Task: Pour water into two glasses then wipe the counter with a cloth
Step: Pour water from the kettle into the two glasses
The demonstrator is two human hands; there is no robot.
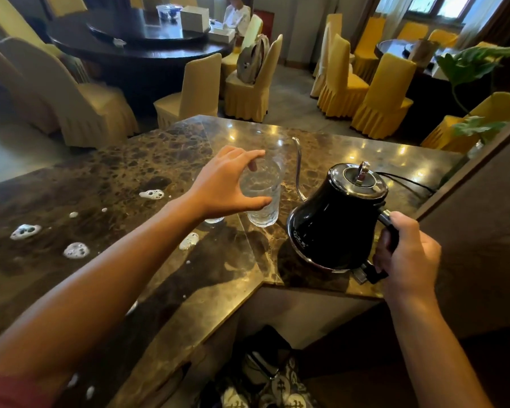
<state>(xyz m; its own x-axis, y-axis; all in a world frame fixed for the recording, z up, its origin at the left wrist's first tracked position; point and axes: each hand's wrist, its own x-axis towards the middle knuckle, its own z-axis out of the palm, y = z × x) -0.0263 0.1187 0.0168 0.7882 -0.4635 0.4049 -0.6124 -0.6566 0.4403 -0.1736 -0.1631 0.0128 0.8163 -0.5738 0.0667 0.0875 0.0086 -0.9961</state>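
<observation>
A ribbed clear glass (262,213) holding water stands on the brown marble counter (124,178). My left hand (227,187) grips it from above, thumb across its near side and fingers at the rim. The base of a second glass (214,221) shows just under that hand. A faint taller clear glass (274,145) stands behind. My right hand (407,254) holds the handle of a black gooseneck kettle (336,219), which is tilted to the left. Its thin spout (298,169) rises right of the ribbed glass. No cloth is visible.
White foam blobs (76,250) lie scattered on the counter's left half. A black cord (407,184) runs right from behind the kettle. A leafy plant (477,69) stands at the right. Yellow-covered chairs (380,92), dark round tables and a seated person are beyond. A patterned item (277,384) lies below the counter.
</observation>
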